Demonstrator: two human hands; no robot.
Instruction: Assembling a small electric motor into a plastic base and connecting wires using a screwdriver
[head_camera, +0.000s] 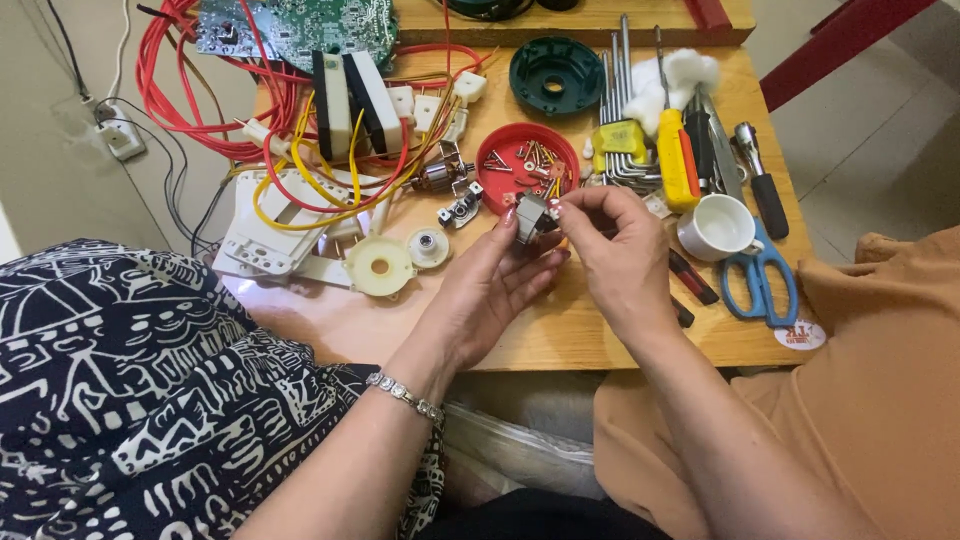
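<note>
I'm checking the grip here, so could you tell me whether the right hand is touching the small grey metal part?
Touching. The head view shows the right hand pinching the small grey metal part with its fingertips.

bare wood is lying open on the table just beneath both hands, toward the near edge. ahead, a red dish of screws is blocking the way; a white cup and blue scissors are crowding the right, a cream disc and tangled wires the left.
</note>
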